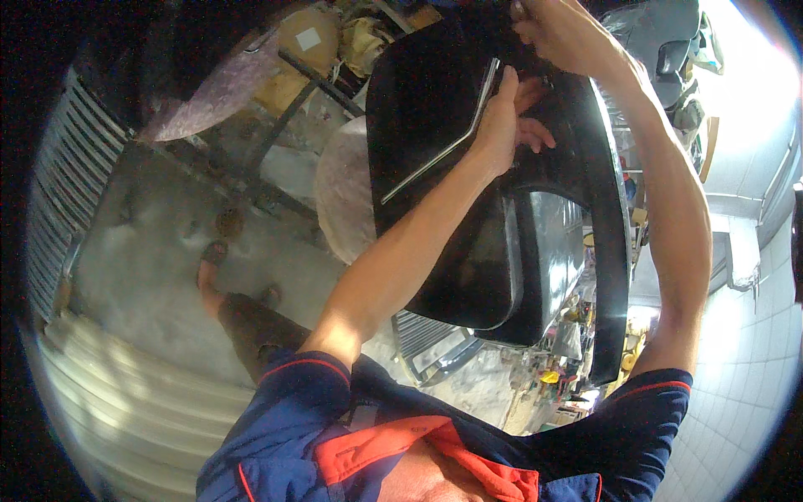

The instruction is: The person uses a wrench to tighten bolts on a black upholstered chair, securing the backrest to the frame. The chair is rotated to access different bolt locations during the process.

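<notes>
A large black panel point(435, 251) with a rounded, glossy raised section fills the space in front of me. My left hand point(502, 130) is over its upper part, fingers spread and thumb pointing up. Just left of that hand, a thin shiny metal rod point(427, 170) with a bend runs slantwise across the panel. Its upper end is close to my thumb, and I see no grip on it. Farther up, my right hand point(560, 38) is at the panel's far right edge with its fingers curled in. Whatever those fingers hold is too small or hidden to make out.
A long black strip point(613, 309) borders the panel on the right. Round pale discs point(345, 192) and a dark metal frame point(284, 125) stand at the left. A person's sandalled foot point(213, 253) rests on the grey floor. Cluttered small items point(565, 360) lie beyond the panel.
</notes>
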Demonstrator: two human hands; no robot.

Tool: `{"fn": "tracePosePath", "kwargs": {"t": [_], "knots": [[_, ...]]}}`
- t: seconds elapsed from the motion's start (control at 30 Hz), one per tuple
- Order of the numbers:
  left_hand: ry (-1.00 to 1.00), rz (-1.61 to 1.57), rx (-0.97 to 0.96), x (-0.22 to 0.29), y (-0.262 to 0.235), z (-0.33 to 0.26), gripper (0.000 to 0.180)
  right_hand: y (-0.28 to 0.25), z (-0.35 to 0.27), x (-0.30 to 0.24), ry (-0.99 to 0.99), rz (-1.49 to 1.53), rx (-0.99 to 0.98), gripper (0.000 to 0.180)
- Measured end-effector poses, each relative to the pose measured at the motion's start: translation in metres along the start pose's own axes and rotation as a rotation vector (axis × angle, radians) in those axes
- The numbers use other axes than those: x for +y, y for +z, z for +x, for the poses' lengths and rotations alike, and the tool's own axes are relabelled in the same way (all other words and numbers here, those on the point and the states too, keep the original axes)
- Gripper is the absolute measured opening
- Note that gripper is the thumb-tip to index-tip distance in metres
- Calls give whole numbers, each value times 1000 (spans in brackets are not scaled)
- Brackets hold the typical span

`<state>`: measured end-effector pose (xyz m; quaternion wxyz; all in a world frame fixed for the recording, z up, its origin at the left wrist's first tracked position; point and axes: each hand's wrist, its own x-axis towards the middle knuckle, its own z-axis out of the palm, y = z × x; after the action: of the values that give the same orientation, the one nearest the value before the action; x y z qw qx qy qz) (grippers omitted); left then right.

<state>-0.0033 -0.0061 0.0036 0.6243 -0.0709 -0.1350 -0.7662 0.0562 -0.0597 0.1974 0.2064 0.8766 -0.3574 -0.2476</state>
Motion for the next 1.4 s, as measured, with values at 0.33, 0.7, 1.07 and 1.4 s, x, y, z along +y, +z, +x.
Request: {"fn": "tracePosePath", "kwargs": {"t": [0.33,0.7,1.07,1.4], "knots": [[-8,-40,-73,-2,7,5,92,35,68,49,118,38,-457,11],[20,-19,-37,-5,-1,4,99,22,-96,-31,-112,138,271,29],[9,42,-81,-4,2,6,104,14,27,15,-51,-315,-136,21],[46,57,11,0,-15,2,90,36,-62,-25,-146,91,129,19]]}}
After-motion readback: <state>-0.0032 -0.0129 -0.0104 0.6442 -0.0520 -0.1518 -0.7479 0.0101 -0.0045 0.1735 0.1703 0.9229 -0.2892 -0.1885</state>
